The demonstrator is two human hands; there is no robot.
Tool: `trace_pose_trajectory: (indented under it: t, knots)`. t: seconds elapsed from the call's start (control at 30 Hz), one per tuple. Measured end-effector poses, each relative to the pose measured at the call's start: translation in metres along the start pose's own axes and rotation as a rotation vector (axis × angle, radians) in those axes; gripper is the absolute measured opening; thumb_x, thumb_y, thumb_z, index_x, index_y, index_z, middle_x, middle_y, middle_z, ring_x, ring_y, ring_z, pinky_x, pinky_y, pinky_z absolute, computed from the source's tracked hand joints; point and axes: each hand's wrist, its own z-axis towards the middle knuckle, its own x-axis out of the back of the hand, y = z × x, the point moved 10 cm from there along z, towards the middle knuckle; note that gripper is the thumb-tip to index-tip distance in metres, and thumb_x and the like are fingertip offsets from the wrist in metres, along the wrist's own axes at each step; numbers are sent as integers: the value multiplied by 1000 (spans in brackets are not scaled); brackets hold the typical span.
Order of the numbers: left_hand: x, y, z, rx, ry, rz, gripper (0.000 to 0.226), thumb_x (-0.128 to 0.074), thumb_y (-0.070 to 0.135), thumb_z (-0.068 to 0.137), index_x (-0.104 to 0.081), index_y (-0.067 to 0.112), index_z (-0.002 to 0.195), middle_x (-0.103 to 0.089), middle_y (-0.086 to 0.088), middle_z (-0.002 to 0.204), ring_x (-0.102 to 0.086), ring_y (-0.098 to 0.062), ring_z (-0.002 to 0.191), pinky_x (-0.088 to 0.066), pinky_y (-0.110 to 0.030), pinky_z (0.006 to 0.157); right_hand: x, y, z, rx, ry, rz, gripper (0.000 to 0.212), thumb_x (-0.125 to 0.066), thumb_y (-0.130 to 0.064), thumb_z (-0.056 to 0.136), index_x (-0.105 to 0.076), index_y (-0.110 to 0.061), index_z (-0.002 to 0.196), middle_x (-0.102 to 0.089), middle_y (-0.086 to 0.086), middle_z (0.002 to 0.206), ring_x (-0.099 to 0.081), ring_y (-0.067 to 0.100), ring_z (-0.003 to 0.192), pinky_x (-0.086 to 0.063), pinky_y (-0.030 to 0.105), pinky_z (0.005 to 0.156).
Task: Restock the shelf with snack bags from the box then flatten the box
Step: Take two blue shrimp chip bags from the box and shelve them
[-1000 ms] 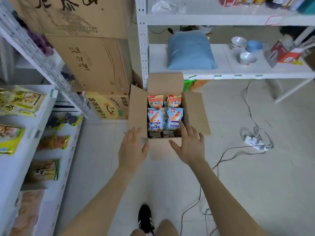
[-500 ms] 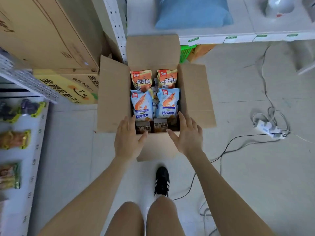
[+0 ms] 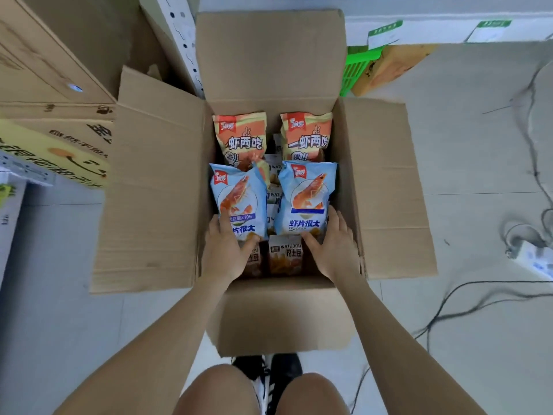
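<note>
An open cardboard box (image 3: 155, 187) stands on the floor with all flaps spread out. Inside lie two orange snack bags (image 3: 241, 139) at the far end, a left blue shrimp-chip bag (image 3: 239, 202), a right blue shrimp-chip bag (image 3: 305, 199), and small brown potato-snack bags (image 3: 285, 257) at the near end. My left hand (image 3: 226, 253) grips the lower edge of the left blue bag. My right hand (image 3: 332, 247) grips the lower right corner of the right blue bag. Both bags still lie in the box.
Stacked cardboard boxes (image 3: 51, 79) stand at the left, one yellow-printed (image 3: 59, 154). A white shelf upright (image 3: 179, 34) rises behind the box, with a green crate (image 3: 357, 70) under a shelf. A power strip (image 3: 535, 256) and cables (image 3: 478, 298) lie at the right. My shoes (image 3: 269, 372) are below the near flap.
My head has dropped closer over the box. Both hands moved from the near rim into the box and closed on the two blue bags.
</note>
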Motion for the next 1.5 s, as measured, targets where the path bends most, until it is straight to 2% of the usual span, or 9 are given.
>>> trace_pose_trajectory:
  t: [0.37, 0.6, 0.7, 0.77, 0.93, 1.1, 1.23, 1.4, 1.5]
  knots:
    - [-55, -57, 69, 178, 0, -106, 101, -65, 44, 86, 3, 10, 152, -32, -19, 146, -41, -37, 128, -42, -46, 100, -78, 48, 75, -139, -47, 241, 100, -62, -56, 86, -2, -17, 156, -28, 11, 157, -31, 34, 141, -36, 48, 110]
    - [-64, -74, 83, 201, 56, -340, 86, -76, 32, 80, -25, 13, 145, -51, -8, 136, -53, -26, 120, -44, -31, 90, -85, 58, 101, -213, -5, 679, 89, -82, -25, 78, -29, -16, 149, -55, 3, 137, -54, 19, 123, -46, 28, 90]
    - [-71, -81, 88, 237, 26, -397, 78, -80, 37, 74, -36, 15, 133, -58, -5, 128, -58, -25, 115, -49, -37, 92, -94, 60, 105, -249, -68, 782, 83, -84, -23, 75, -37, -19, 144, -59, 1, 131, -58, 21, 119, -51, 31, 78]
    - [-72, -81, 90, 246, 27, -413, 73, -81, 38, 73, -39, 15, 128, -59, -4, 126, -59, -24, 112, -50, -35, 89, -95, 57, 106, -236, -86, 792, 74, -83, -22, 76, -43, -19, 138, -61, 1, 127, -59, 22, 116, -52, 33, 72]
    - [-57, -69, 78, 219, 67, -407, 63, -79, 30, 77, -42, 11, 123, -60, -6, 122, -59, -23, 109, -44, -27, 75, -85, 42, 99, -166, -67, 711, 63, -83, -30, 76, -46, -25, 127, -63, -4, 120, -63, 18, 109, -58, 52, 82]
    - [-27, -51, 59, 192, 72, -405, 59, -79, 31, 77, -42, 11, 119, -61, -4, 118, -61, -21, 105, -45, -26, 72, -51, 27, 81, -117, -22, 669, 52, -82, -30, 77, -47, -25, 115, -64, -7, 112, -63, 14, 107, -57, 39, 86]
    - [1, -30, 43, 157, 66, -377, 55, -79, 35, 76, -41, 16, 112, -61, 1, 113, -62, -19, 101, -46, -24, 67, -18, 16, 62, -113, -20, 651, 60, -83, -34, 75, -48, -20, 121, -65, -4, 117, -65, 12, 104, -59, 44, 86]
    - [44, -9, 25, 141, 60, -372, 58, -79, 43, 74, -42, 21, 113, -63, 3, 114, -64, -19, 101, -54, -41, 82, 25, -7, 40, -118, -33, 643, 60, -85, -38, 71, -49, -22, 116, -66, -6, 112, -66, 14, 101, -59, 48, 83]
    - [70, 8, 14, 127, 36, -432, 56, -79, 38, 76, -43, 21, 116, -62, 6, 113, -64, -15, 101, -54, -34, 79, 54, -24, 28, -118, -15, 661, 59, -85, -28, 73, -49, -18, 119, -66, -1, 116, -65, 16, 103, -59, 45, 85]
